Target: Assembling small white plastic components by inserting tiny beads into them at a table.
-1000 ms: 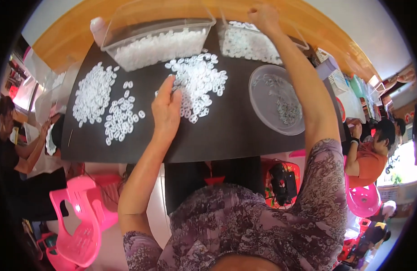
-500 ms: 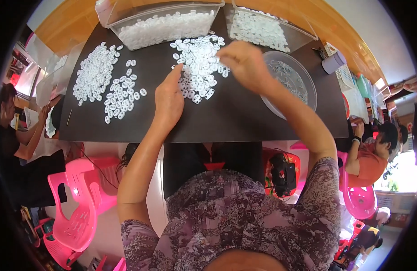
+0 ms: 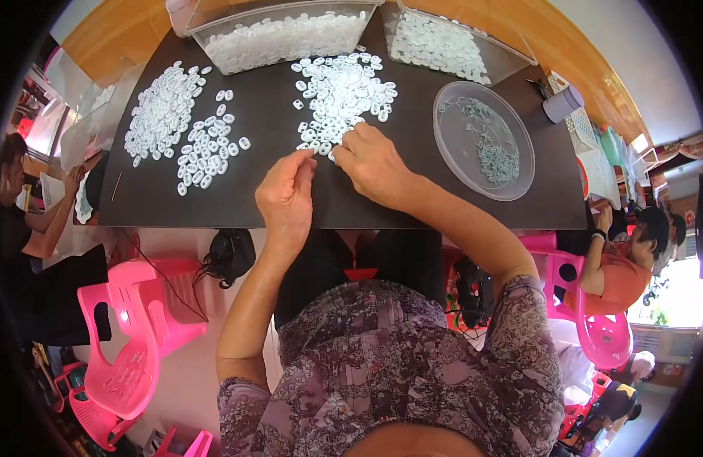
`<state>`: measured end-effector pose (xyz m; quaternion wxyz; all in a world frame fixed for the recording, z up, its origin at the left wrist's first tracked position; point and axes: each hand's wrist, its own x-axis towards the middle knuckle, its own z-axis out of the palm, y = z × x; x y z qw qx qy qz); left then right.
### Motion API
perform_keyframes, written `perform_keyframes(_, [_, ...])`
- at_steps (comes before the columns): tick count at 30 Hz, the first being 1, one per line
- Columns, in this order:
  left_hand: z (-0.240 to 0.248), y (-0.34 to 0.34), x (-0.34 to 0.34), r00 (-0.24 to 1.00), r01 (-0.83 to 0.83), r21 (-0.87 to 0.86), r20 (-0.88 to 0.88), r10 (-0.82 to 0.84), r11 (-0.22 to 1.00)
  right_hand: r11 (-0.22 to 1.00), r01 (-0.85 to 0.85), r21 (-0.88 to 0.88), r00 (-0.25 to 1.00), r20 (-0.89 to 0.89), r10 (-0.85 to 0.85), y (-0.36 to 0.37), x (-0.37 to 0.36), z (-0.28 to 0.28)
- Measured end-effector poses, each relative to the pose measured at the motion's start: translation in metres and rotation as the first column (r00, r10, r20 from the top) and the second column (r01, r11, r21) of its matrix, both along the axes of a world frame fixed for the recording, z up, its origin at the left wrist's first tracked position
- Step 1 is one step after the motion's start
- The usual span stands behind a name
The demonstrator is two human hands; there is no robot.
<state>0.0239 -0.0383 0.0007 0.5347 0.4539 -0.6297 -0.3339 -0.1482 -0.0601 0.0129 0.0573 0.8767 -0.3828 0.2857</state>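
A heap of small white oval plastic pieces with two holes each (image 3: 340,91) spreads over the middle of the dark table. At its near edge my left hand (image 3: 286,199) is closed in a pinch, thumb and forefinger pressed together beside the nearest pieces. Just to its right, my right hand (image 3: 376,166) has its fingers curled down onto the same edge of the heap. White shows at the fingertips of both hands, but I cannot make out what either holds. Right of the hands lies a round clear plastic tray (image 3: 449,156) holding small thin greyish metal parts (image 3: 498,161).
Two clear bins (image 3: 286,47) (image 3: 511,67) full of white pieces stand at the back. Left lie a larger pile (image 3: 162,110) and a smaller group (image 3: 206,152) of pieces. A grey-lilac cylinder (image 3: 562,104) stands far right. Pink chairs (image 3: 126,335) and other people (image 3: 626,266) flank the table.
My right hand has come back from the far right side of the heap to its near edge. My left hand has dropped nearer to me, and the two hands now almost meet.
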Motion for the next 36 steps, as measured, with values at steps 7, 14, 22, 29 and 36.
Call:
perform_keyframes(7, [-0.006,0.004,0.001,1.0,0.011,0.028,0.005,-0.011,1.0,0.997,-0.054,-0.047,0.998,-0.022,0.053,0.002,-0.002,-0.001])
perform_keyframes(14, [-0.003,0.004,-0.005,0.937,0.002,-0.347,0.327,0.119,0.938,0.993,0.086,0.077,0.981,0.168,-0.098,0.029,-0.016,0.004])
perform_keyframes(22, [-0.004,0.004,-0.011,0.786,0.105,-0.44,0.586,0.196,0.892,0.997,0.083,-0.005,0.994,0.068,-0.083,0.037,-0.011,-0.004])
perform_keyframes(29, [-0.001,0.005,-0.01,0.762,0.047,-0.445,0.595,0.257,0.894,0.998,0.06,0.011,0.997,0.057,-0.06,0.049,-0.022,0.001])
perform_keyframes(36, [-0.002,0.012,-0.015,0.868,0.008,-0.414,0.455,0.199,0.91,0.992,0.114,0.047,0.978,0.169,-0.121,0.043,-0.021,-0.007])
